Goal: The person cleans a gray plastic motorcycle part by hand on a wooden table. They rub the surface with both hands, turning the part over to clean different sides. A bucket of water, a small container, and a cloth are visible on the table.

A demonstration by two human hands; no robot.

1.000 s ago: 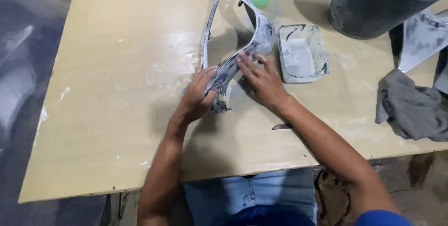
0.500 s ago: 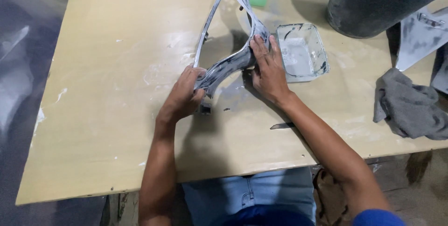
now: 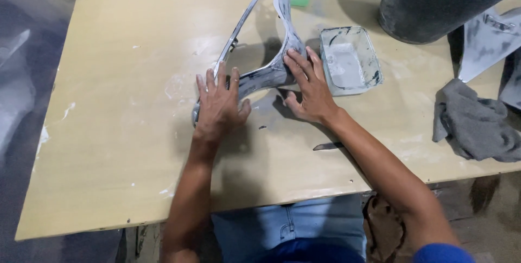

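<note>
Grey-smeared frame: a curved, open triangular part (image 3: 260, 51) is seen in the head view, lying on the pale wooden table (image 3: 108, 132), coated unevenly with grey-white paste.
Left hand (image 3: 218, 105): laid flat on the frame's lower end, fingers spread and pressed down.
Right hand (image 3: 306, 89): fingers together, pressed on the frame's curved corner.
Progress: much of the frame is judged coated; streaks remain uneven.
Clear tray (image 3: 350, 59): smeared with paste, just beside the right hand.
Bucket (image 3: 434, 8): dark, round.
Rag (image 3: 477, 124): grey, crumpled.
</note>
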